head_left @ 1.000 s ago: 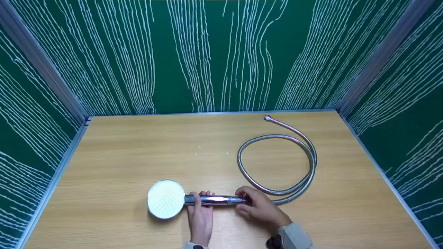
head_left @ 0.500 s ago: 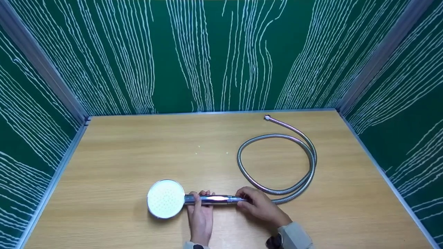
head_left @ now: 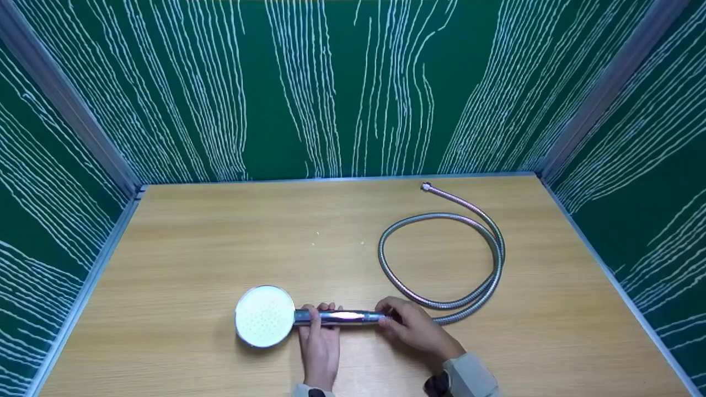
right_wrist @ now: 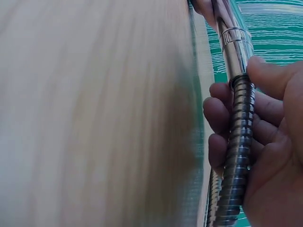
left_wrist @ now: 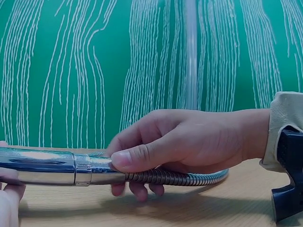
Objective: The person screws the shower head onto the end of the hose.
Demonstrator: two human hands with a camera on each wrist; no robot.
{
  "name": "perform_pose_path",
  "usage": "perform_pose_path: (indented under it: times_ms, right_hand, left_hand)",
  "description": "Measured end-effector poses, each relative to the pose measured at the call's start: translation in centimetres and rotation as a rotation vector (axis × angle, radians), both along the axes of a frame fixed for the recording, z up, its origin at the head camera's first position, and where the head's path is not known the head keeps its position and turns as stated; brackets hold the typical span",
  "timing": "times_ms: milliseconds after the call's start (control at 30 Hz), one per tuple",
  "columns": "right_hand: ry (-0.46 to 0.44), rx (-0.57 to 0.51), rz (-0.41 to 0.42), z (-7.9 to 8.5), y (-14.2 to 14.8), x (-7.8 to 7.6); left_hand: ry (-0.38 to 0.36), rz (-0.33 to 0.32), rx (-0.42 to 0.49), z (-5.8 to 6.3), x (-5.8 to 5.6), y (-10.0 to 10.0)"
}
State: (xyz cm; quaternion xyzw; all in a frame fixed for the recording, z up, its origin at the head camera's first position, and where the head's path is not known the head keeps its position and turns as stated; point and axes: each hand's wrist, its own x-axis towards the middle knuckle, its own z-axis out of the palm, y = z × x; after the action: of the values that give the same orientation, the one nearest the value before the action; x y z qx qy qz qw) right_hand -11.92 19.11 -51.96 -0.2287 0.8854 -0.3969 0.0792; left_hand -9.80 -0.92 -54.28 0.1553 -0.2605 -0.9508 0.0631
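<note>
A chrome shower head (head_left: pixel 265 317) with a round white spray face lies toward the front of the table, face up, its handle (head_left: pixel 348 317) pointing right. My left hand (head_left: pixel 320 353) grips the handle near its neck, thumb on top and fingers beneath. At the handle's far end, my right hand (head_left: pixel 413 328) pinches the smooth metal collar (left_wrist: pixel 100 170) where the ribbed metal hose (right_wrist: pixel 240 127) begins. The right thumb presses on the collar in both wrist views, while the other fingers curl under the hose.
The hose (head_left: pixel 441 216) runs on in a loop at the right of the wooden table (head_left: pixel 220 231), its loose end nut (head_left: pixel 426 187) near the back edge. Green walls (head_left: pixel 287 110) with white wavy lines enclose the table at the back and sides. Tiny pale specks (head_left: pixel 362 243) dot the tabletop.
My right thumb and fingertips have shifted slightly on the collar, covering the bit of hose that showed beside it. The left hand and shower head stay in place.
</note>
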Motion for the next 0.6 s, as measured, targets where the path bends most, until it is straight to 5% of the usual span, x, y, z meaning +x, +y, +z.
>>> perform_pose_path:
  times_ms: [267, 600]
  right_hand:
    - [-0.075, -0.008, -0.005, 0.15, 0.12, 0.05]
    - [-0.044, 0.006, 0.015, -0.04, 0.05, -0.07]
  left_hand:
    - [-0.015, 0.009, 0.007, -0.05, 0.04, 0.12]
    - [-0.023, 0.016, 0.008, 0.0, -0.15, 0.03]
